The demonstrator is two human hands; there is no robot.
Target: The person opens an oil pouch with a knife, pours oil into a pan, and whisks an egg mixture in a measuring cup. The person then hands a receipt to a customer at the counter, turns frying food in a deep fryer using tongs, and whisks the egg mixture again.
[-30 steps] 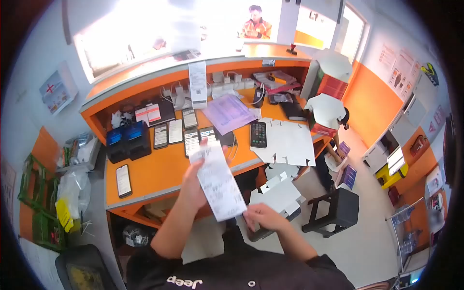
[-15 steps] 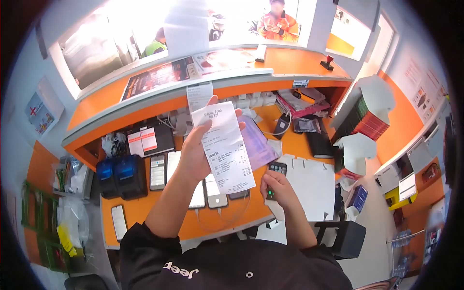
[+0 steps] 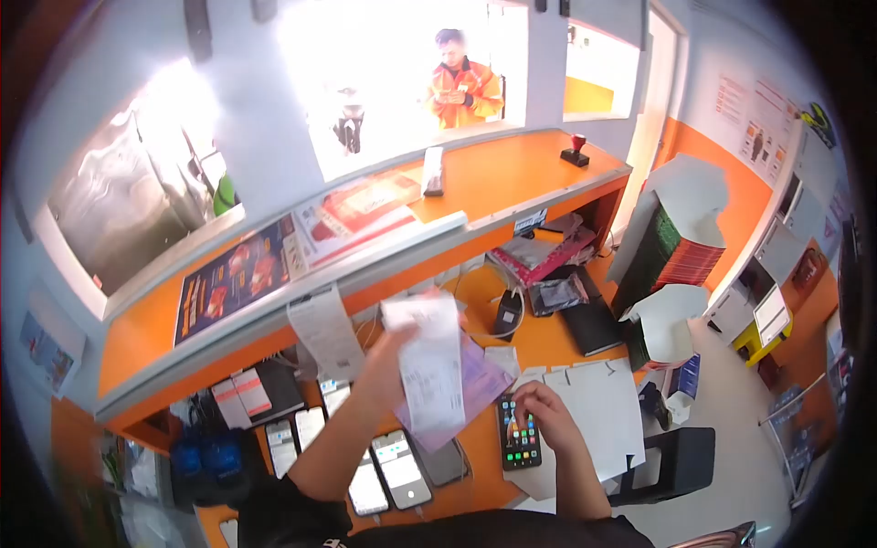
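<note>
A long white printed receipt [image 3: 435, 379] is in my left hand [image 3: 391, 358], held above the desk and blurred by motion. Behind it lies a purple sheet [image 3: 484, 374]. My right hand [image 3: 551, 416] hovers at a dark smartphone [image 3: 521, 447] with app icons lit on its screen. The fingers there are bent and a little apart, with nothing in them; whether a fingertip touches the screen I cannot tell. Several other phones lie below the receipt, among them a lit one [image 3: 400, 468] and a dark one [image 3: 445, 461].
Across the desk runs an orange counter [image 3: 493, 173] with a red-handled stamp [image 3: 575, 151] and posters [image 3: 247, 274]. White flat cardboard [image 3: 594, 420] lies right of the phone. Stacked boxes [image 3: 676, 247] stand on the right. Beyond the window is a person in an orange jacket [image 3: 464, 91].
My view has turned and tilted. My right hand has gone from a closed fist beside the dark smartphone to loosened fingers over it, and its screen now shows icons. My left hand still holds the receipt.
</note>
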